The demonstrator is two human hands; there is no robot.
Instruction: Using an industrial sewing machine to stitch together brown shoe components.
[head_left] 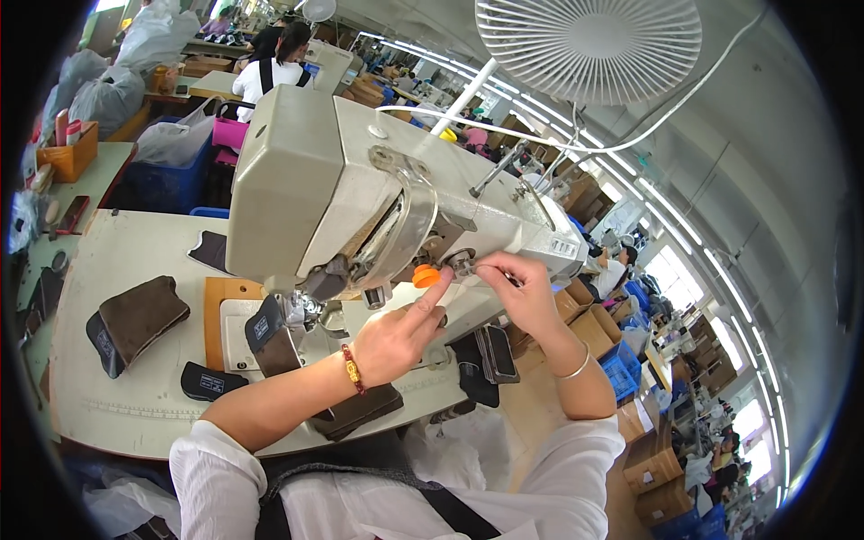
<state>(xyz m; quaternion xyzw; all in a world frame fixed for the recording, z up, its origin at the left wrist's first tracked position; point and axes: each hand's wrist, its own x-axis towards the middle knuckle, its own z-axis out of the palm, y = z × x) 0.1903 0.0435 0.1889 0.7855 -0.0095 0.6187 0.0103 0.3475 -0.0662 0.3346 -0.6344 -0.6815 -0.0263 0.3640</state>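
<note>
A large beige sewing machine [297, 171] stands before me on its pale table. My left hand [396, 337] reaches to its front with the index finger stretched out to the metal tension parts, beside an orange knob [425, 275]; its other fingers curl loosely. My right hand [520, 286] pinches close to a round metal tension dial [462, 260]; what lies between its fingertips is too small to make out. Under the needle area lies a brown and dark fabric piece [274, 346], partly hidden by my left forearm.
A folded brown fabric piece [144, 319] and a small dark piece [214, 382] rest on the table [135, 414]. Dark pieces [486, 360] hang at its right edge. A white fan [589, 40] is overhead. Cardboard boxes [652, 463] stand right; a person [274, 72] sits ahead.
</note>
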